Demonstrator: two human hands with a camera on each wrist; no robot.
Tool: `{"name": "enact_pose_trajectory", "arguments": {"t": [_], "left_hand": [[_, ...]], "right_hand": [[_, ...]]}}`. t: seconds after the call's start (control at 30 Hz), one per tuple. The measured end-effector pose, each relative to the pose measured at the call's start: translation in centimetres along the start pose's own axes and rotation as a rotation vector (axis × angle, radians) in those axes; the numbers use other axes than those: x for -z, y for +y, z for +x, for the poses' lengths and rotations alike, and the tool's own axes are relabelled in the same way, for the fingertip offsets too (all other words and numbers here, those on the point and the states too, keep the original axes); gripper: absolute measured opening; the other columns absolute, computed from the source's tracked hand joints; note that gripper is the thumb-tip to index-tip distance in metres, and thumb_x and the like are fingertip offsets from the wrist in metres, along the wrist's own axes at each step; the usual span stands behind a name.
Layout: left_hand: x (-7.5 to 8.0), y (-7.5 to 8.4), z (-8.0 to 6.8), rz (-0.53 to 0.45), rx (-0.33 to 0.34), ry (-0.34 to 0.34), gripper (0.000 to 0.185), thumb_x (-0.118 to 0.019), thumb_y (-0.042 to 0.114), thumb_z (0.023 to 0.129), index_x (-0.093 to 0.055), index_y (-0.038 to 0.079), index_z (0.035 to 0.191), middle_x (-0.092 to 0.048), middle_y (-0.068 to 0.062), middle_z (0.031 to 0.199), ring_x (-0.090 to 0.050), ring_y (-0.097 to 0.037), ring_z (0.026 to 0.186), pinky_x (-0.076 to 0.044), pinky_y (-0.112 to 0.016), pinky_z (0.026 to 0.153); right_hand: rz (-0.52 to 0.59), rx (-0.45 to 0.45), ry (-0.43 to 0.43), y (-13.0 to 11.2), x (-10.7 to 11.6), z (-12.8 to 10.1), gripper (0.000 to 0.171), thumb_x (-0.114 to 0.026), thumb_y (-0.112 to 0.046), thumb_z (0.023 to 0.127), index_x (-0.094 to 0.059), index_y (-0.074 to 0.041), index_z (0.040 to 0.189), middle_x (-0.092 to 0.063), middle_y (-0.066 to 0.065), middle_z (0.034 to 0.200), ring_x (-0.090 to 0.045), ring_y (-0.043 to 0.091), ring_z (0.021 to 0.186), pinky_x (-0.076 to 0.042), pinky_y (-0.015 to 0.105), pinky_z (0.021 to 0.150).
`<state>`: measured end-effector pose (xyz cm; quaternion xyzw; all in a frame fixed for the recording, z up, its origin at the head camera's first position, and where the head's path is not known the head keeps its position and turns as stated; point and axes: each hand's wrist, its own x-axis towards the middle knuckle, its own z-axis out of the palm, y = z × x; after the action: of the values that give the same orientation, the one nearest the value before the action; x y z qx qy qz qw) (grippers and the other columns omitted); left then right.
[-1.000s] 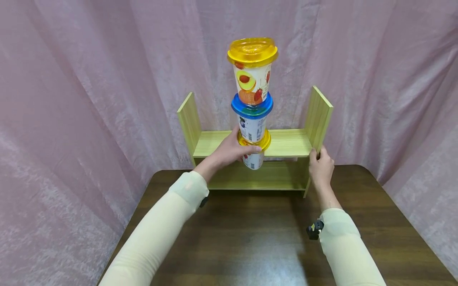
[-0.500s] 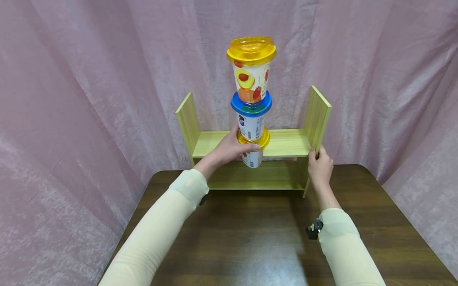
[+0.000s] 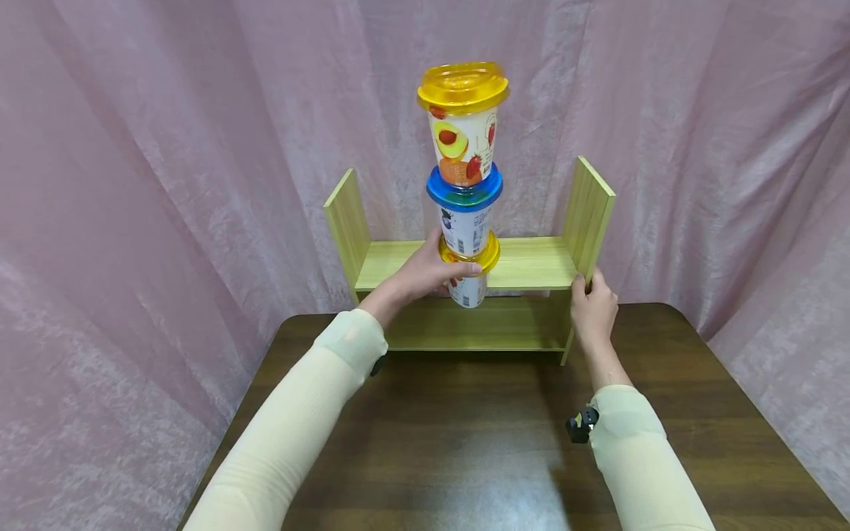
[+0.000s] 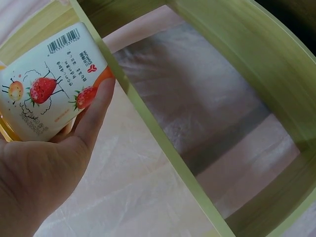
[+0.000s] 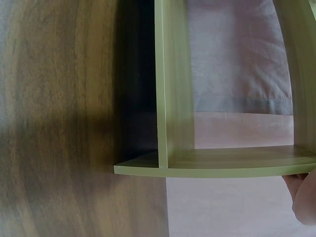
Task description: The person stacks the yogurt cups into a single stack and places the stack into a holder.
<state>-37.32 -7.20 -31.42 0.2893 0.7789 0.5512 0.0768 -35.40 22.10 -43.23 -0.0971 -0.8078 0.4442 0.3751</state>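
Observation:
Three lidded cups stand stacked in a tower: a yellow-lidded fruit-print cup [image 3: 462,122] on top, a blue-lidded cup [image 3: 465,214] in the middle, and a yellow-lidded bottom cup [image 3: 468,284] [image 4: 47,84]. My left hand [image 3: 425,274] [image 4: 54,168] grips the bottom cup, holding the stack in the air in front of the light green wooden shelf [image 3: 531,262] [image 4: 207,64] [image 5: 173,98]. My right hand [image 3: 593,306] holds the shelf's right side panel at its front edge; only a fingertip [image 5: 301,197] shows in the right wrist view.
The shelf stands at the back of a dark brown wooden table [image 3: 465,435] [image 5: 59,113]. Pink curtain [image 3: 166,147] surrounds the table on the back and both sides. The shelf has an upper board and a lower board, both bare.
The cup stack has risen slightly in my left hand. My right hand stays on the shelf's right panel.

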Motion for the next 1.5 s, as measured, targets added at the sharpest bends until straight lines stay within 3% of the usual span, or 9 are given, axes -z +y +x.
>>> {"name": "enact_pose_trajectory", "arguments": {"t": [0.3, 0.57, 0.8, 1.03, 1.37, 1.5], "left_hand": [[0.1, 0.1, 0.3, -0.033, -0.048, -0.026, 0.085, -0.078, 0.021, 0.09, -0.021, 0.028, 0.153, -0.05, -0.003, 0.138, -0.055, -0.022, 0.122, -0.05, -0.051, 0.097], [0.1, 0.4, 0.2, -0.016, -0.016, -0.031, 0.089, -0.078, 0.022, 0.09, -0.015, 0.025, 0.153, -0.045, -0.004, 0.142, -0.052, -0.023, 0.125, -0.048, -0.05, 0.099], [0.2, 0.5, 0.2, -0.033, -0.003, -0.027, 0.089, -0.078, 0.02, 0.09, -0.016, 0.026, 0.153, -0.046, -0.005, 0.141, -0.054, -0.025, 0.123, -0.051, -0.05, 0.095], [0.3, 0.2, 0.7, -0.063, -0.005, -0.03, 0.085, -0.076, 0.02, 0.092, -0.02, 0.031, 0.154, -0.049, -0.006, 0.141, -0.056, -0.03, 0.12, -0.056, -0.055, 0.083], [0.4, -0.1, 1.4, -0.075, -0.06, -0.029, 0.082, -0.076, 0.018, 0.091, -0.025, 0.028, 0.154, -0.052, -0.005, 0.139, -0.057, -0.027, 0.12, -0.051, -0.054, 0.094], [0.5, -0.4, 1.7, -0.069, -0.076, -0.005, 0.083, -0.078, 0.018, 0.09, -0.025, 0.028, 0.154, -0.051, -0.005, 0.14, -0.056, -0.026, 0.121, -0.049, -0.052, 0.098]], "right_hand": [[0.004, -0.008, 0.004, 0.1, 0.2, 0.0, 0.03, -0.047, -0.028, 0.104, -0.063, -0.003, 0.113, -0.059, 0.024, 0.079, -0.052, 0.044, 0.075, -0.044, 0.062, 0.074], [0.003, -0.023, 0.002, 0.1, 0.3, 0.0, 0.031, -0.047, -0.028, 0.104, -0.064, -0.004, 0.115, -0.058, 0.023, 0.079, -0.052, 0.043, 0.076, -0.044, 0.06, 0.074], [0.003, -0.013, 0.01, 0.0, 0.3, 0.0, 0.028, -0.049, -0.027, 0.103, -0.063, -0.004, 0.11, -0.058, 0.023, 0.079, -0.051, 0.044, 0.076, -0.043, 0.062, 0.075], [-0.003, -0.016, 0.018, 0.2, 0.2, 0.0, 0.028, -0.05, -0.027, 0.103, -0.064, -0.004, 0.111, -0.063, 0.027, 0.088, -0.055, 0.051, 0.081, -0.043, 0.066, 0.078], [-0.011, -0.032, 0.012, 0.3, 0.1, 0.1, 0.03, -0.049, -0.028, 0.103, -0.064, -0.005, 0.114, -0.065, 0.028, 0.094, -0.056, 0.052, 0.084, -0.043, 0.066, 0.079], [-0.009, -0.038, -0.001, 0.1, 0.0, 0.0, 0.03, -0.048, -0.029, 0.103, -0.063, -0.006, 0.114, -0.063, 0.026, 0.088, -0.054, 0.048, 0.079, -0.044, 0.063, 0.076]]}}
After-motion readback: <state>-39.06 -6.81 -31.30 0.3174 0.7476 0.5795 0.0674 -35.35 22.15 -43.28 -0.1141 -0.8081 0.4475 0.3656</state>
